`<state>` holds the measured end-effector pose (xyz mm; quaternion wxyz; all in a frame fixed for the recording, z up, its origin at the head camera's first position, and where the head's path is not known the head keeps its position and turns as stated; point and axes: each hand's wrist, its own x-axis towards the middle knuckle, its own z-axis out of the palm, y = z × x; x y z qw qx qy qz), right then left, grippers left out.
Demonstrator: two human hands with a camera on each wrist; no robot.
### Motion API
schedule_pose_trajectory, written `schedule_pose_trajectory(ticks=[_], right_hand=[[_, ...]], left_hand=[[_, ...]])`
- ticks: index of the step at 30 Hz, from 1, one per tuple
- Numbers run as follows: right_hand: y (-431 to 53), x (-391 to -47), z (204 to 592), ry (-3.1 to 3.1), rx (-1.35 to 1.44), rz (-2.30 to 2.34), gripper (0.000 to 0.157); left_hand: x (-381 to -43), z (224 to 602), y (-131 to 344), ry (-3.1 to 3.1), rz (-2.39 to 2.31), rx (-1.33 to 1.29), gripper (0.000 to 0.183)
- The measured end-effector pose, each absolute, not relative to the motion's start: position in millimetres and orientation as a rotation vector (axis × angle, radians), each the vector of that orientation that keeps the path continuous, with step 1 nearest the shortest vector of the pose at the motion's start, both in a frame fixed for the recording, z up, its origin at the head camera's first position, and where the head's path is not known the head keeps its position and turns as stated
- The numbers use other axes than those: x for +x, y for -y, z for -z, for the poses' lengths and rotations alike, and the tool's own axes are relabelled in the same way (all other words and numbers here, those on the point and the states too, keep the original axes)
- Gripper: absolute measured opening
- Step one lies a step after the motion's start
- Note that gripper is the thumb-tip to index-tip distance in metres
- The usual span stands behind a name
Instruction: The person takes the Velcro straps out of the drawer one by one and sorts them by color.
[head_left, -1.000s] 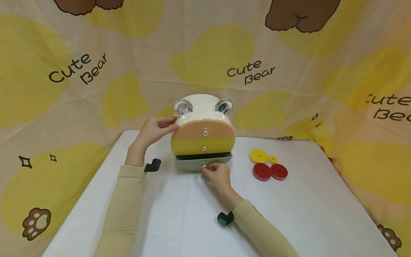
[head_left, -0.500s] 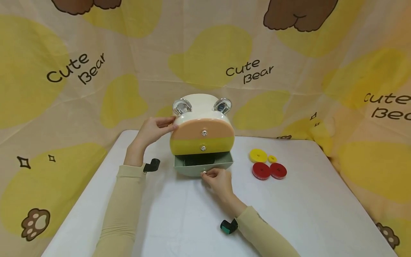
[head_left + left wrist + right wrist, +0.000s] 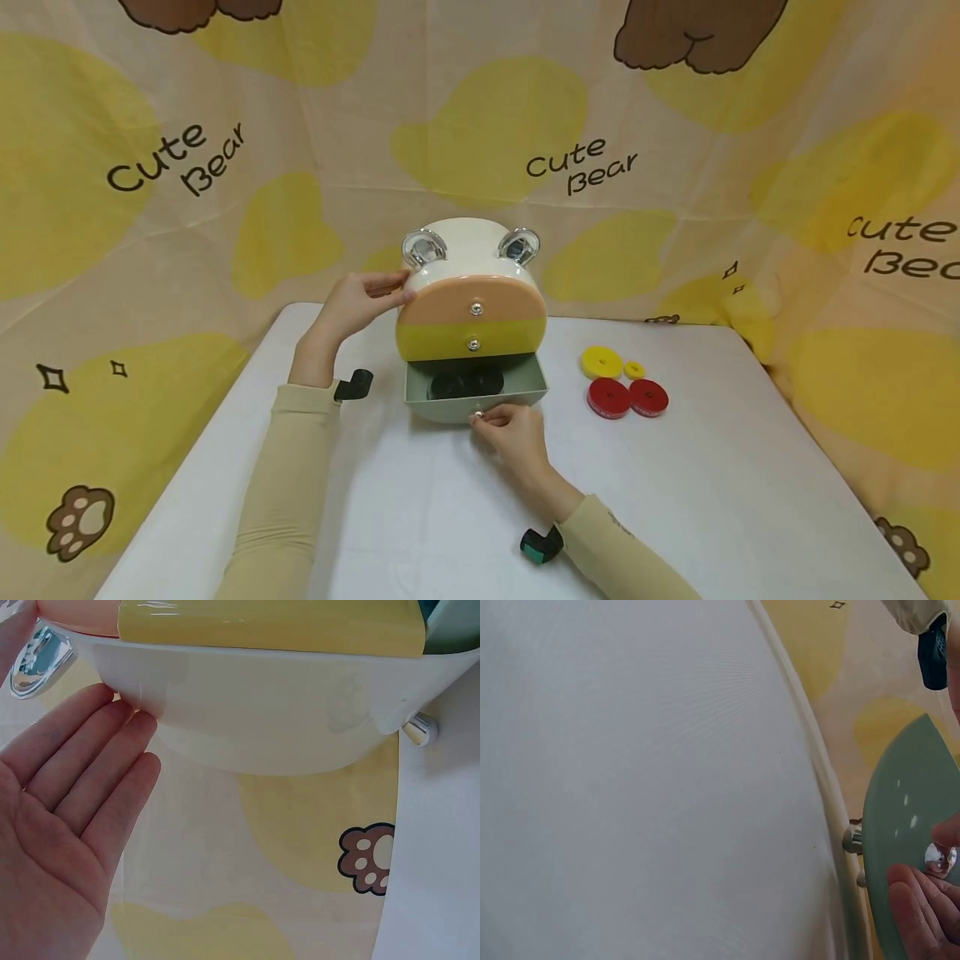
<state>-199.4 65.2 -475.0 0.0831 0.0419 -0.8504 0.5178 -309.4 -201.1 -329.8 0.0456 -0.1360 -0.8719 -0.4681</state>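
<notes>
One silver knob [image 3: 478, 415] pinched by the right hand [image 3: 520, 435]; green drawer [image 3: 438, 410] extended.
The right hand's thumb and fingers clamp together on the knob at the front of the green drawer, which projects from the cabinet [image 3: 468, 237]; two dark round items [image 3: 486, 382] lie inside. The left hand [image 3: 352, 304], fingers straight, touches the cabinet's upper left side. Above, the yellow drawer [image 3: 435, 342] and orange drawer [image 3: 442, 303] sit flush. Beneath is a white table [image 3: 420, 517]. To the right lie a large yellow disc [image 3: 594, 364], a small yellow ring [image 3: 627, 370] and two red discs [image 3: 608, 399].
</notes>
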Motion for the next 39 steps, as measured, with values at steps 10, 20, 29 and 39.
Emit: schedule_pose_trajectory(ticks=[10,20,29,39], right_hand=[[-68.2,-187.0,473.7,2.549,0.16,-1.549,0.019],[-71.1,-177.9,474.7,2.563,0.169,-1.542,0.019],[-72.9,-169.5,471.8,2.584,0.184,-1.504,0.019],[-74.6,-161.9,471.2,2.584,0.222,-1.492,0.017]], left_hand=[[-310.0,330.7,201.9,2.676,1.435,-0.416,0.066],[-310.7,331.5,202.0,2.669,1.441,-0.416,0.064],[-309.8,330.3,202.1,2.675,1.443,-0.412,0.065],[-309.3,330.1,201.3,2.682,1.455,-0.402,0.067]])
